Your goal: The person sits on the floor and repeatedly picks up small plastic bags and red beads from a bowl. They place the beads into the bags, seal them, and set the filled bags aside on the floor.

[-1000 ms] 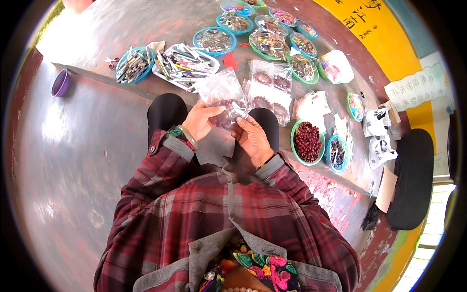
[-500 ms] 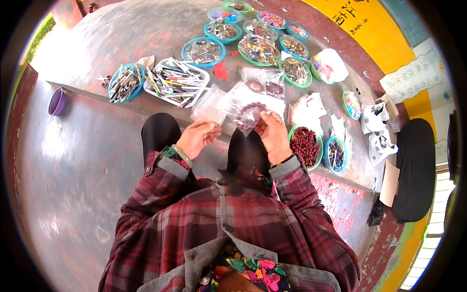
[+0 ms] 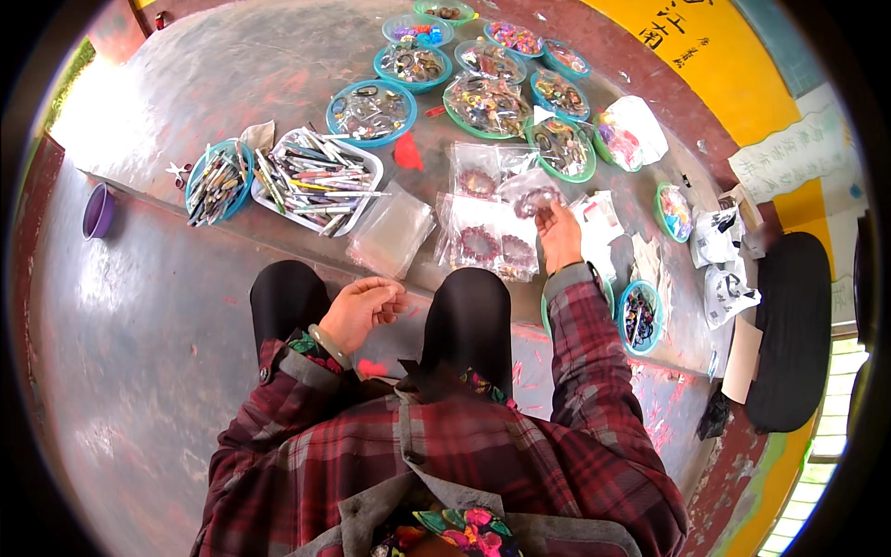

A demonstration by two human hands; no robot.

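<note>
My right hand (image 3: 560, 237) reaches forward over the ledge, its fingers closed on the edge of a clear plastic bag with a dark red beaded bracelet (image 3: 536, 199) inside. Beneath and beside it lie several other bagged bracelets (image 3: 479, 243) on white backing. My left hand (image 3: 360, 314), with a pale bangle at the wrist, hovers over my lap between the knees. Its fingers are curled together and I see nothing in them. Just ahead of that hand rests a stack of flat clear bags (image 3: 393, 232). A green bowl (image 3: 546, 311) is largely hidden behind my right forearm.
Pens fill a white tray (image 3: 376, 172) and a blue basket (image 3: 192, 190), with scissors (image 3: 176, 173) alongside. Bowls of packaged trinkets (image 3: 371, 113) stand farther back. At right are a blue bowl (image 3: 659, 325) and white plastic bags (image 3: 729, 295). A purple tub (image 3: 98, 212) sits at far left.
My right hand has carried the bagged bracelet forward and right, from above my knee to over the other bagged ones. My left hand has drawn back slightly toward my lap.
</note>
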